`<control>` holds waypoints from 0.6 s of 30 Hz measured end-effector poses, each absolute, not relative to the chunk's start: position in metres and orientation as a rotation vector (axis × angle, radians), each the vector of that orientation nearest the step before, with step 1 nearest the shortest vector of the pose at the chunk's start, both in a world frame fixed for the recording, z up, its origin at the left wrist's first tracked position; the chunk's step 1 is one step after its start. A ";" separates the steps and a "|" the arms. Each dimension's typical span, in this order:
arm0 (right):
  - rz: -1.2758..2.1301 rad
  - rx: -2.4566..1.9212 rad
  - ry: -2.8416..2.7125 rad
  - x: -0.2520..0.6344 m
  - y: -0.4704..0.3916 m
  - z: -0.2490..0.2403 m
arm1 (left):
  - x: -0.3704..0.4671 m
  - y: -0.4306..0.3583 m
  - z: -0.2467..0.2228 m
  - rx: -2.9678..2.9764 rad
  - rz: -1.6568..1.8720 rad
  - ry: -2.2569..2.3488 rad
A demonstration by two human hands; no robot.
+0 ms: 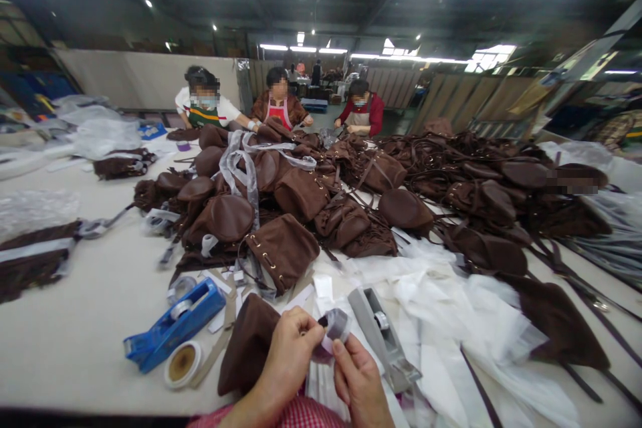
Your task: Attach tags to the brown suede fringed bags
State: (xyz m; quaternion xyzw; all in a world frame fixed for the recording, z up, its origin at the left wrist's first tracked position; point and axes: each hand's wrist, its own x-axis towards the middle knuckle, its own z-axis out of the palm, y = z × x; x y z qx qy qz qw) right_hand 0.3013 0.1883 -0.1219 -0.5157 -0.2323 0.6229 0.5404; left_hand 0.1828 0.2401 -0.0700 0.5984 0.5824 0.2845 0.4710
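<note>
My left hand [292, 351] and my right hand [357, 374] meet low in the middle, fingers closed in pinches. Between them they hold a small piece of shiny clear plastic [337, 325], with something dark at its left end that I cannot make out. Just left of my left hand lies a brown bag [245, 344], partly covered by the hand. A grey tape dispenser [384, 338] stands close to my right hand. Farther left are a blue tape dispenser [175, 324] and a round roll [183, 364] with a tan centre.
A big heap of brown drawstring bags [301, 190] spreads across the table [100, 334]. White wrapping sheets [451, 301] lie to the right. Clear plastic bags [103, 130] are piled at the far left. Three co-workers [281, 107] are at the table's far side.
</note>
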 end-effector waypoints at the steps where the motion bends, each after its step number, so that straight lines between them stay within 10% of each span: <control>1: 1.456 -1.237 -0.519 0.300 0.190 -0.122 | 0.184 0.236 -0.070 1.562 0.717 1.392; 9: 1.511 -1.122 -0.129 0.294 0.207 -0.115 | 0.186 0.221 -0.098 2.416 0.380 0.996; 18: 1.526 -1.096 -0.363 0.315 0.223 -0.087 | 0.143 0.233 -0.083 1.970 0.495 1.213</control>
